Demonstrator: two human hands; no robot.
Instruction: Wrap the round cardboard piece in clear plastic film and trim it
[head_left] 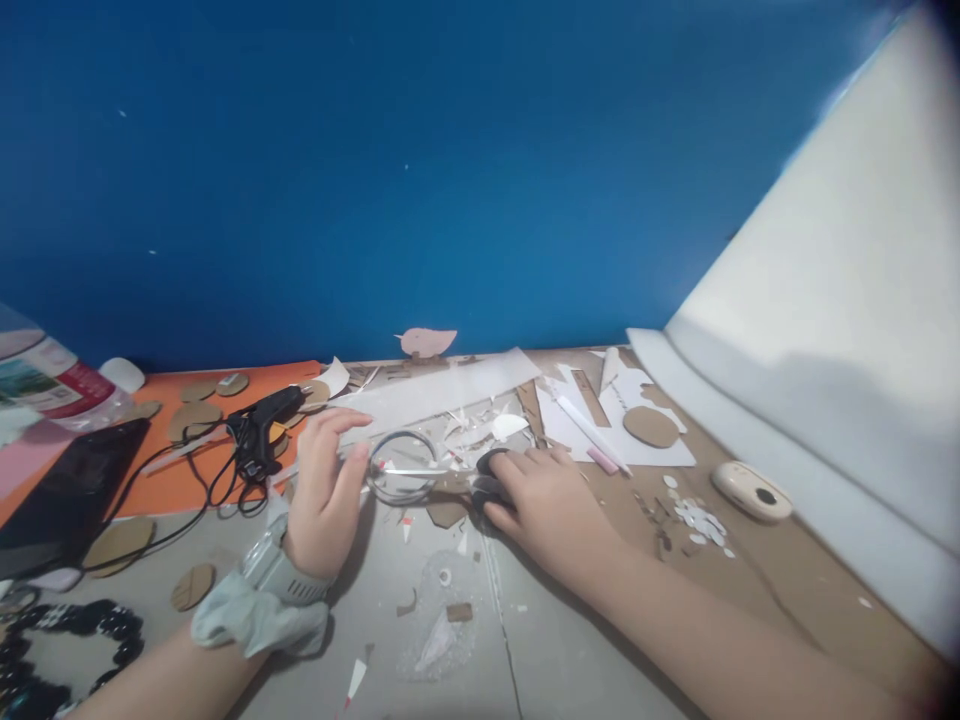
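My right hand (536, 500) grips a pair of scissors (495, 480) by the black handles. The blades point left, crossing a thin grey ring (405, 435) that looks like a tape roll. My left hand (326, 490) is beside the ring's left side, its thumb and forefinger apart with nothing visible between them. Whether the thumb touches the ring, I cannot tell. Paper and cardboard scraps (446, 513) lie around the blades. Nearer me is a patch of dried clear glue (431, 620).
A black glue gun (266, 420) with a looping cord rests on orange card (202, 490), among cardboard discs (196, 422). Far left are a bottle (64, 385) and a dark phone (71, 500). To the right are white paper (660, 455), white paper dots (701, 522) and a beige oval device (750, 490).
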